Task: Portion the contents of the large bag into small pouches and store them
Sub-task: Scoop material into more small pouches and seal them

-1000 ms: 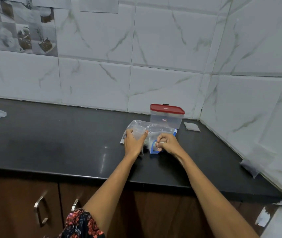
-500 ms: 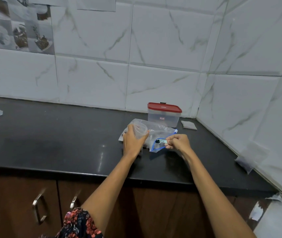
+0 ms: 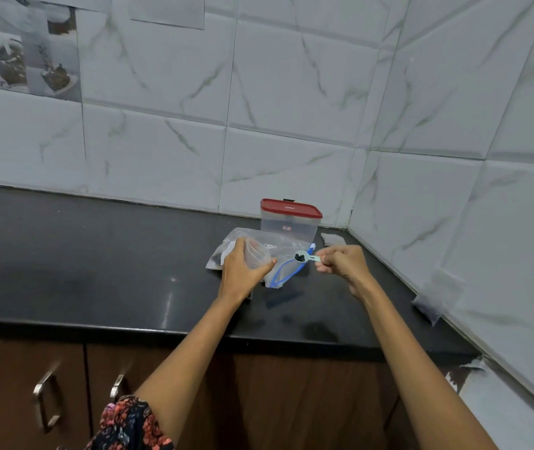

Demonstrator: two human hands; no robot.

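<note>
Near the back corner of the black polished countertop (image 3: 96,271), all placed relative to the red-lidded container (image 3: 290,222): it is a clear, boxy plastic tub with a flat red lid, closed, standing close to the tiled wall.

Large bag (image 3: 288,254): clear crinkled plastic with a blue zip strip, lying flat directly in front of the container, mouth toward the near right. Dark contents show through at its left end; can't tell what they are.

Left hand (image 3: 243,271): in front-left of the container, over the bag, fingers and thumb curled round a small pouch (image 3: 257,258) of thin clear film, holding it up with its mouth spread open.

Right hand (image 3: 343,264): front-right of the container, fingertips pinching the handle end of a small pale-green plastic spoon (image 3: 304,256). The round bowl carries a few small dark pieces and sits above the bag's blue-edged mouth, just right of the pouch, not touching it.

Flat pale scrap (image 3: 333,238) lies on the counter just right of the container. A translucent plastic piece (image 3: 438,297) leans against the right-hand wall, well away to the near right.

Walls: glossy white marble-veined tile (image 3: 291,92). Below the counter: dark wood cabinet doors with brushed metal bar handles (image 3: 44,397).
</note>
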